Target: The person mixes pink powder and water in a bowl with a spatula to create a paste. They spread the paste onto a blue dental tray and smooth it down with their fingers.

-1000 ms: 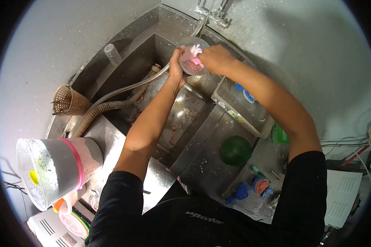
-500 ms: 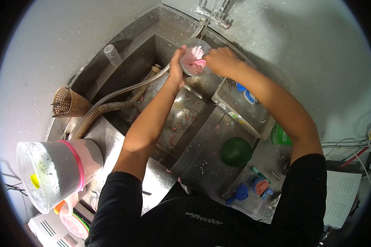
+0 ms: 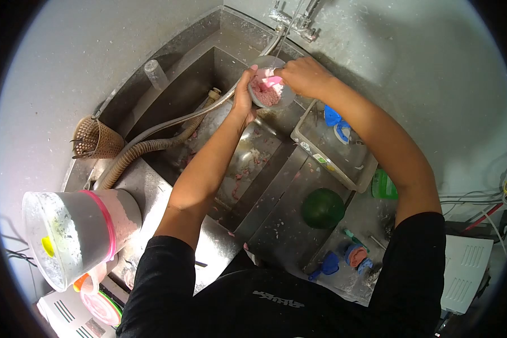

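My left hand (image 3: 244, 97) holds a translucent round bowl (image 3: 288, 97) by its left side, above the far part of the metal sink. Crumbly pink material (image 3: 265, 94) lies in the bowl. My right hand (image 3: 304, 77) is closed on a small pink tool (image 3: 272, 81), whose end is in the bowl against the material. A thin stream or thread comes down near the bowl from the tap (image 3: 305, 27); which it is, I cannot tell.
Pink scraps lie in the sink (image 3: 250, 163), with a ribbed hose (image 3: 152, 145) across it. A grey tray (image 3: 327, 164), a green bowl (image 3: 323, 208) and a blue scoop (image 3: 329, 263) are right. At left are a woven basket (image 3: 108, 142) and a large tub (image 3: 76, 225).
The pink tool has shifted slightly and turned in the bowl with my right hand. The bowl tilts a little differently and sits slightly farther right.
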